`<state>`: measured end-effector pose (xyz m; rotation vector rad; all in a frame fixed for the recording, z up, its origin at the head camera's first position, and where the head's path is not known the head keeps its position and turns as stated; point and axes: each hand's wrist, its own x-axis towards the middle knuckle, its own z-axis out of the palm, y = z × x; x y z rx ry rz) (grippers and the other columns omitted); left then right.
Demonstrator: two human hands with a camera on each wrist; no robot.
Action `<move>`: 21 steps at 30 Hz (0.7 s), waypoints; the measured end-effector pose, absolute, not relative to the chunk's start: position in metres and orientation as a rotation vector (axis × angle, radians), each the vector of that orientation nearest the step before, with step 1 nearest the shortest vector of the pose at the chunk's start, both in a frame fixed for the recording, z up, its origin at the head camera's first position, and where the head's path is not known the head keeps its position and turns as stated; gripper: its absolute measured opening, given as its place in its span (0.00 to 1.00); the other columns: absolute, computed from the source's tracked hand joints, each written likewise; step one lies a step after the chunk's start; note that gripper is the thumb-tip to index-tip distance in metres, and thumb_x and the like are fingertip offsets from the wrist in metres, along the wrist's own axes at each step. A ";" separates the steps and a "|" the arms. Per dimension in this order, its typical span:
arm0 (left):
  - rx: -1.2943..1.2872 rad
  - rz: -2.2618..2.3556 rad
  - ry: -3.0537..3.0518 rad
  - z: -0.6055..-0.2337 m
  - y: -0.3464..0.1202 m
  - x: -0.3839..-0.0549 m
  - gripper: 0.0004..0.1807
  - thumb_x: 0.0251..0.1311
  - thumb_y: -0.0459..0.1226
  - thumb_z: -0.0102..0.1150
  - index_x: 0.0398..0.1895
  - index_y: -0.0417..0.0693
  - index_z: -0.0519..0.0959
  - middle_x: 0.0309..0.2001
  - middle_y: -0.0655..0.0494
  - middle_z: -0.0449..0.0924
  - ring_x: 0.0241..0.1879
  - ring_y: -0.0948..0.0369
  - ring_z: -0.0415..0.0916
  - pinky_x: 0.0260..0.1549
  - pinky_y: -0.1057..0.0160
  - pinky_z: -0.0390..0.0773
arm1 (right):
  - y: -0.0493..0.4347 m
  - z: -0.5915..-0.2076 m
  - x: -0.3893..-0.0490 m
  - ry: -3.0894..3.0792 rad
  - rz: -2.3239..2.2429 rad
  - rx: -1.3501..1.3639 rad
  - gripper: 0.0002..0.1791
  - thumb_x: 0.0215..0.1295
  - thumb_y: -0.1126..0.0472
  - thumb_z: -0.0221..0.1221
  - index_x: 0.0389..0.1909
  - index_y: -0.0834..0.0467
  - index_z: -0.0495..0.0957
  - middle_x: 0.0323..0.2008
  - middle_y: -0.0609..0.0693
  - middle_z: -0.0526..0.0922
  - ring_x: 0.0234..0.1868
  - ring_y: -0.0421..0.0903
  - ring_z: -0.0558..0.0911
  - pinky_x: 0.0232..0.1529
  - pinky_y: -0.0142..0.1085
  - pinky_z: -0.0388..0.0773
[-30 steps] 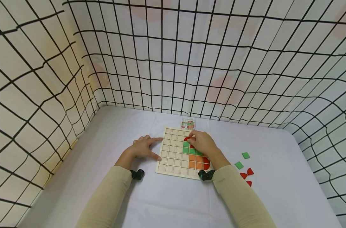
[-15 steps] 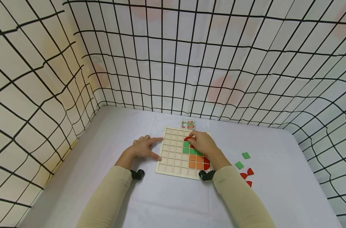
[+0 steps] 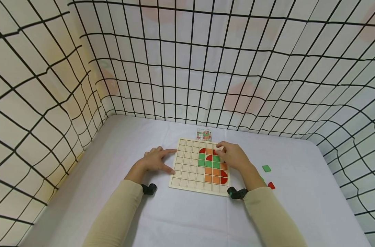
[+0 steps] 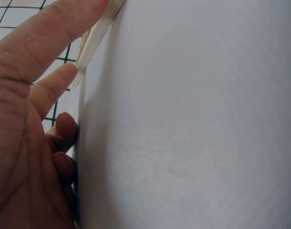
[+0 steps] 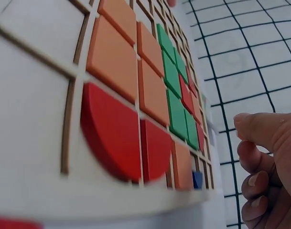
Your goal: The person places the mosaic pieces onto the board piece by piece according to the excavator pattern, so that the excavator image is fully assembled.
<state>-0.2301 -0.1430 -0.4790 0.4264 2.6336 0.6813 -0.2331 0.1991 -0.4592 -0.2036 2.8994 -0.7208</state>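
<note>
A pale wooden grid board point(image 3: 187, 181) lies on the white cloth, partly filled with red, green and orange tiles. Along its left edge, my left hand point(image 3: 156, 160) rests with thumb and index finger spread, fingertips at the edge; the left wrist view shows them against the wooden side point(image 4: 100, 40). My right hand point(image 3: 235, 157) hovers at the board's upper right, fingers loosely bent and nothing visible between them. Its fingertips overlap a red tile point(image 3: 215, 152) beside an orange tile point(image 3: 209, 151). In the right wrist view, red rounded tiles point(image 5: 114, 138) and a small blue piece point(image 5: 197, 180) sit in the grid.
A small pattern card point(image 3: 204, 134) lies behind the board. To the right are a loose green tile point(image 3: 266, 168) and a red tile point(image 3: 271, 185); my right forearm hides other pieces there. Black wire mesh point(image 3: 187, 68) stands around the table's back and sides.
My right hand has drawn back to the right from the upper tiles, uncovering orange, red and green ones. My left hand and the board have stayed in place.
</note>
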 end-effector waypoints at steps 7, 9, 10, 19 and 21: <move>0.430 0.673 2.633 -0.479 -0.143 -0.230 0.53 0.41 0.61 0.78 0.76 0.75 0.65 0.52 0.56 0.71 0.46 0.58 0.63 0.45 0.56 0.59 | 0.228 -0.456 -0.217 2.938 -0.717 -0.150 0.20 0.74 0.48 0.59 0.61 0.52 0.78 0.34 0.52 0.77 0.31 0.47 0.74 0.28 0.36 0.70; 0.432 0.670 2.634 -0.480 -0.143 -0.230 0.53 0.41 0.61 0.78 0.76 0.75 0.65 0.53 0.56 0.71 0.46 0.58 0.63 0.45 0.56 0.59 | 0.237 -0.454 -0.211 2.945 -0.726 -0.137 0.20 0.74 0.49 0.59 0.60 0.52 0.78 0.33 0.52 0.76 0.30 0.47 0.74 0.28 0.36 0.71; 0.432 0.669 2.634 -0.480 -0.144 -0.230 0.53 0.41 0.61 0.78 0.76 0.75 0.65 0.53 0.56 0.71 0.47 0.58 0.63 0.45 0.56 0.59 | 0.241 -0.453 -0.208 2.946 -0.732 -0.134 0.20 0.74 0.49 0.59 0.60 0.53 0.78 0.33 0.52 0.76 0.30 0.47 0.73 0.28 0.36 0.71; 0.429 0.682 2.631 -0.479 -0.144 -0.230 0.53 0.40 0.61 0.78 0.76 0.75 0.65 0.54 0.56 0.71 0.47 0.58 0.64 0.46 0.55 0.59 | 0.271 -0.452 -0.179 2.942 -0.775 -0.048 0.19 0.73 0.51 0.61 0.59 0.54 0.80 0.34 0.51 0.76 0.34 0.48 0.73 0.30 0.37 0.72; 0.429 0.682 2.632 -0.480 -0.143 -0.230 0.53 0.40 0.61 0.78 0.76 0.75 0.65 0.54 0.56 0.71 0.47 0.58 0.64 0.46 0.55 0.59 | 0.276 -0.454 -0.172 2.935 -0.771 -0.052 0.19 0.72 0.51 0.62 0.59 0.54 0.80 0.33 0.51 0.76 0.35 0.48 0.73 0.31 0.37 0.71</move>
